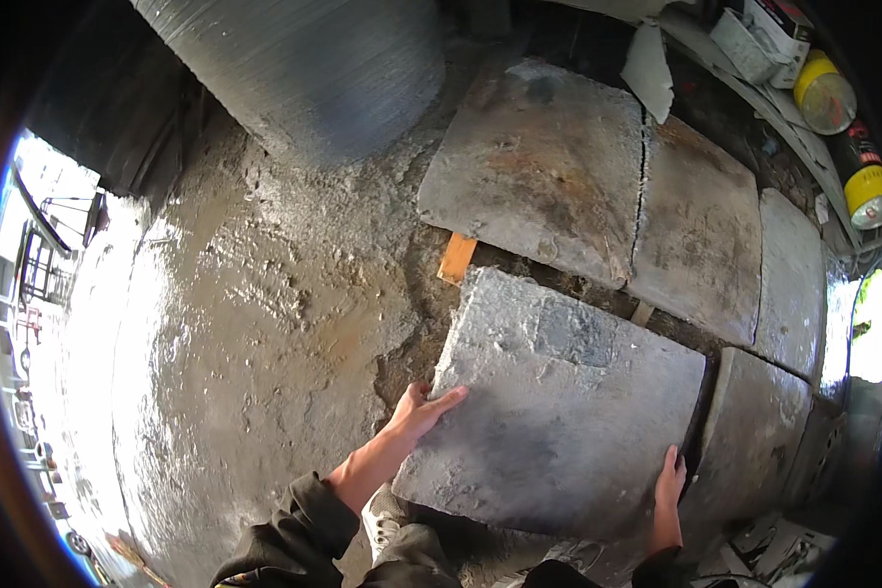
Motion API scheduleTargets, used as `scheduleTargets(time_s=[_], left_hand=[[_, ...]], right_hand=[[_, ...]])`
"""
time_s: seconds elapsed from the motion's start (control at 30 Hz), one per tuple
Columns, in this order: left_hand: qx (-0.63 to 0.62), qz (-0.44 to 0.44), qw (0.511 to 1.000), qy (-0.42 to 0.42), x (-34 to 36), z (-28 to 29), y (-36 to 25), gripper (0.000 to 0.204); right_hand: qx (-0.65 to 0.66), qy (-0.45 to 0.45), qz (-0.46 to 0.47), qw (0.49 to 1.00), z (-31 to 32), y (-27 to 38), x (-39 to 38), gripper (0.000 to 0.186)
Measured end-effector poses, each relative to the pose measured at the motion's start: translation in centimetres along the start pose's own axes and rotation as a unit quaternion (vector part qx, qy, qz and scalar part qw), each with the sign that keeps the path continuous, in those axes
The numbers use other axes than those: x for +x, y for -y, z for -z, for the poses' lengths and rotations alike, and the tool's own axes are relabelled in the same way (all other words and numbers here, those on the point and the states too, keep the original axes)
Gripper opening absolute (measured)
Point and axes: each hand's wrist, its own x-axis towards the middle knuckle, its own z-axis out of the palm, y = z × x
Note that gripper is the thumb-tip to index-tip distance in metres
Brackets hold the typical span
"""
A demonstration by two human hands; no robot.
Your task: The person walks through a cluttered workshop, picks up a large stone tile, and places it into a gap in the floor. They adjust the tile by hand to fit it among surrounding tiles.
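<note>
A thick grey concrete slab [559,412] with rough, chipped edges lies across the space in front of my feet. My left hand [425,410] grips its left edge, thumb on top and fingers curled underneath, out of sight. At the right edge my right hand [668,482] holds on too, its fingers partly hidden by the slab. Beyond the far edge runs a dark gap, where a short orange-brown wood piece [457,258] sticks out. On the other side of that gap lies a larger stained slab [549,162].
More slabs lie to the right, including a brownish one [701,225] and a near one [755,426]. A big grey column [314,69] stands at the far left. Wet, rough concrete floor [255,343] spreads leftward. Yellow-banded bottles [825,93] sit at the far right. My shoe [386,519] is beside the slab.
</note>
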Motion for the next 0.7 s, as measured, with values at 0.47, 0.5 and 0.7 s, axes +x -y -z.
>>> scheduleTargets(time_s=[0.47,0.5,0.7], left_hand=[[0.032,-0.016,0.999,-0.028,-0.4,1.6,-3.9,0.103],[0.002,-0.019,1.0,-0.012,-0.1,2.0,-4.0,0.103],[0.032,-0.057,0.996,-0.068,3.6,2.1,-1.7,0.083]], right_hand=[[-0.149,-0.068,-0.026,0.986,-1.7,4.6,-0.1,0.083],[-0.124,-0.038,-0.022,0.991,-1.7,4.9,-0.1,0.079],[-0.11,-0.089,0.146,0.979,-1.8,6.0,-1.7,0.061]])
